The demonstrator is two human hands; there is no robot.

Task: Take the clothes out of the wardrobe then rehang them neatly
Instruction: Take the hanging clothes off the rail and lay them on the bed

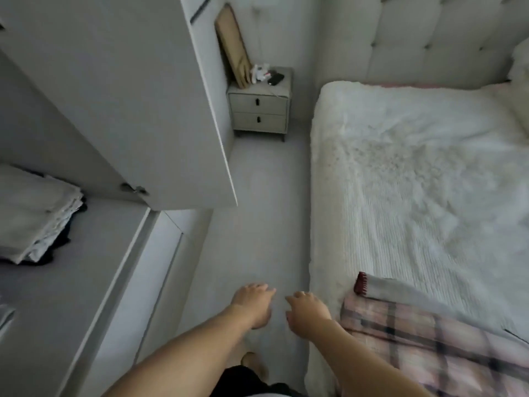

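Note:
The white wardrobe [51,296] is on my left with its door [137,104] swung open. A stack of folded pale and dark clothes [37,219] lies on its shelf. A pink plaid garment [429,345] and a grey piece with a dark red edge [400,293] lie on the bed's near corner. My left hand [253,302] and my right hand [305,313] hang side by side over the floor between wardrobe and bed. Both hold nothing, with fingers loosely curled.
A bed with a white fluffy cover [415,173] and a tufted headboard [429,32] fills the right. A two-drawer nightstand [259,110] with small items stands at the far wall. Pale carpet [263,210] runs between bed and wardrobe.

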